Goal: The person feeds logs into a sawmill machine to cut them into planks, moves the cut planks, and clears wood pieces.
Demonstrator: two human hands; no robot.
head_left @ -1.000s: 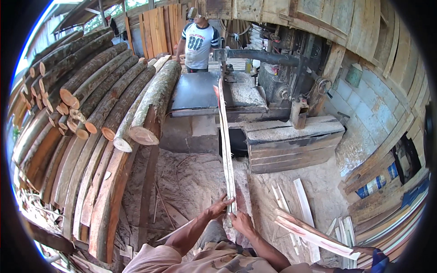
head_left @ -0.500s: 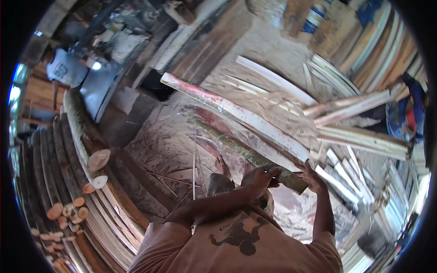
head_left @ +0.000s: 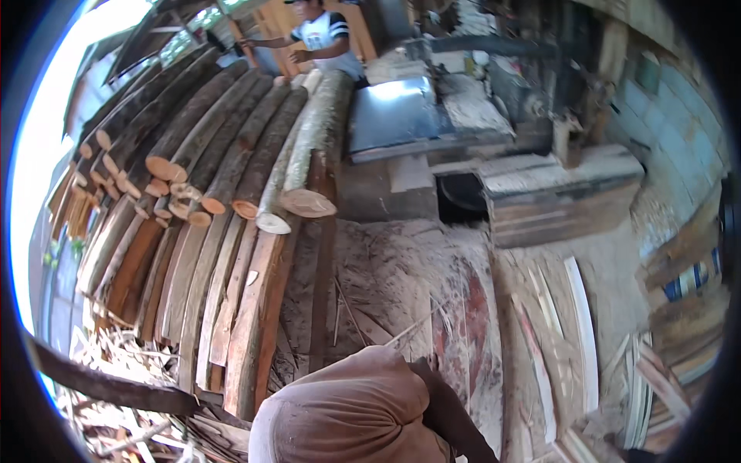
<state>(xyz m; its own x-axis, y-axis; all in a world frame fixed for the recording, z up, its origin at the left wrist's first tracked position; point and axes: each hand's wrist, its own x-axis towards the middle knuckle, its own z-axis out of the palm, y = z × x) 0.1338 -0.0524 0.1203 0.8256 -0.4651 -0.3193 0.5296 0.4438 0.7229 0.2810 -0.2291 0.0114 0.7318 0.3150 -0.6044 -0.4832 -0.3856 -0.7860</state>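
Note:
Neither of my hands is in view. My left arm (head_left: 457,413) comes out of a tan sleeve (head_left: 340,409) and runs down past the lower edge, so its hand and anything in it are hidden. Past the arm, a bare foot (head_left: 433,361) shows on the dusty floor. To the right lies a narrow slab with a reddish end (head_left: 538,366), alongside thin strips (head_left: 548,302) and a longer pale board (head_left: 584,336). The bark-covered slab is out of sight.
Bark-covered logs (head_left: 201,127) are stacked at the left over sawn planks (head_left: 197,293). A dark curved log (head_left: 116,380) lies above wood scraps (head_left: 127,428). Beyond stand a metal-topped bench (head_left: 394,112) and a heavy timber block (head_left: 563,201). Another person (head_left: 324,42) is behind the logs.
My view has swung left toward the log stack. Both hands, which were gripping or touching the bark-covered slab, have left the picture along with it.

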